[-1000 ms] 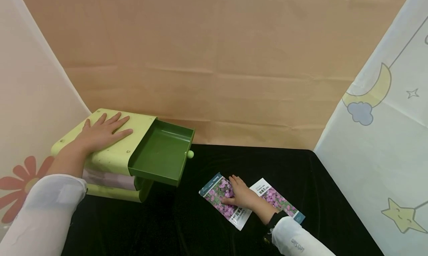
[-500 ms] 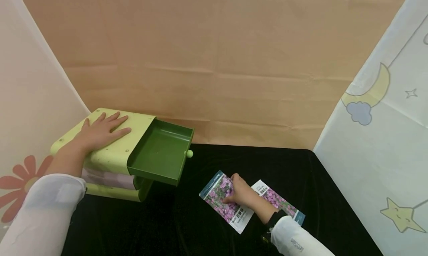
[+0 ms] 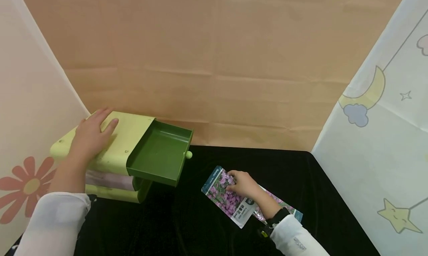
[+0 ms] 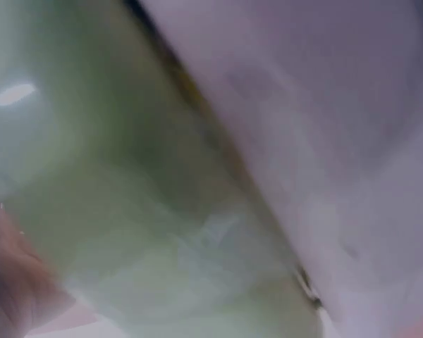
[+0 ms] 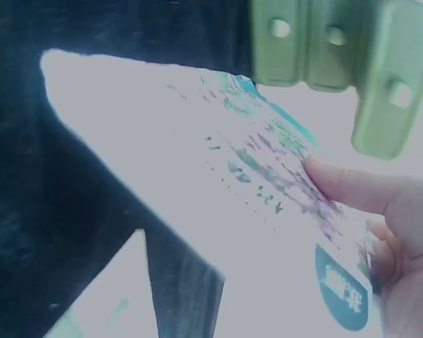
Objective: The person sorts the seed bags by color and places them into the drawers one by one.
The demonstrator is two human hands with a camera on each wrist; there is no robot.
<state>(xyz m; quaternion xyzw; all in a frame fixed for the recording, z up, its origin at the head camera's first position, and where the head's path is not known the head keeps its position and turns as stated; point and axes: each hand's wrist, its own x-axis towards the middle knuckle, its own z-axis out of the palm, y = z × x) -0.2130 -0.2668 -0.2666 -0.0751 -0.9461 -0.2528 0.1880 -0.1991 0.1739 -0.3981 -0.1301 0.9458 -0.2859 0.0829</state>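
Note:
My right hand point(image 3: 245, 185) pinches a flower seed packet point(image 3: 220, 196) by its far edge; in the right wrist view the thumb point(image 5: 352, 186) lies on its printed face and the fingers are behind. A second packet point(image 3: 284, 204) with pink flowers lies on the black table, partly covered by the first packet and my wrist. My left hand point(image 3: 90, 135) is over the light green top of a small drawer cabinet point(image 3: 133, 126), fingers extended; whether they touch it I cannot tell. The left wrist view is blurred.
From the cabinet's right side juts a pulled-out dark green top drawer point(image 3: 160, 152) with a round knob point(image 3: 188, 155). The black table point(image 3: 187, 219) ends at a brown paper backdrop point(image 3: 214, 81). White printed panels point(image 3: 384, 144) stand at both sides.
The right hand has curled its fingers round the seed packet's edge, and the packet has risen and shifted slightly. The left hand, earlier flat and spread on the cabinet, has drawn its fingers together and back.

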